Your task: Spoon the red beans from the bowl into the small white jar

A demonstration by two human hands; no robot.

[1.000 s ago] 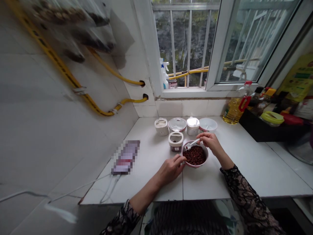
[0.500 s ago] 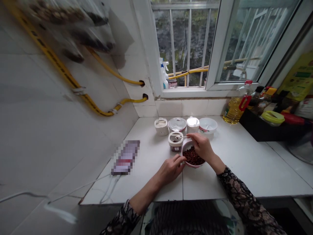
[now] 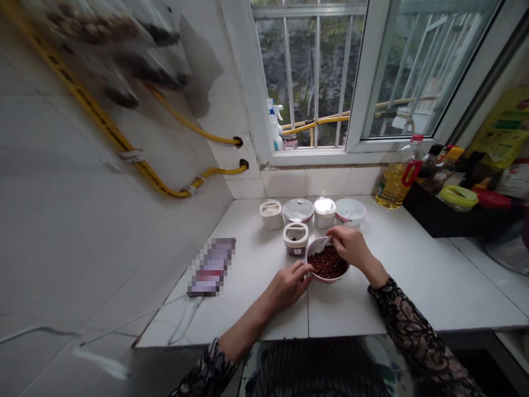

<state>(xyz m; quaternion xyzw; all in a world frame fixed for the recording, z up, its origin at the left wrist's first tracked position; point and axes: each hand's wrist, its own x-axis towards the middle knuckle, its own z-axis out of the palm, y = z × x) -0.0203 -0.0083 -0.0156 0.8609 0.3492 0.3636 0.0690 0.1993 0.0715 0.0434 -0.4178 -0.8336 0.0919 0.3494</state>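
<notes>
A pink-rimmed bowl [image 3: 328,280] of small dark red-brown dried pieces, perhaps peppercorns, stands on the counter. My left hand [image 3: 289,284] grips its near left rim between thumb and fingers. In my right hand [image 3: 349,243] is a small white spoon [image 3: 324,243], pinched by the handle, its bowl end just inside the far left of the bowl. Touching or almost touching the bowl's left side is a small seasoning jar [image 3: 296,242] with a cream rim and a few dark pieces showing inside.
Behind stand a jar of pale powder [image 3: 271,215], a lidded bowl [image 3: 298,210], a white jar [image 3: 324,213] and a white bowl [image 3: 350,212]. An oil bottle [image 3: 394,179] and a black condiment box [image 3: 438,218] are at right. A blurred phone-like object [image 3: 211,268] with a cable lies left.
My right hand has brought the spoon from over the small jar down and right into the bowl. My left hand stays on the bowl's rim.
</notes>
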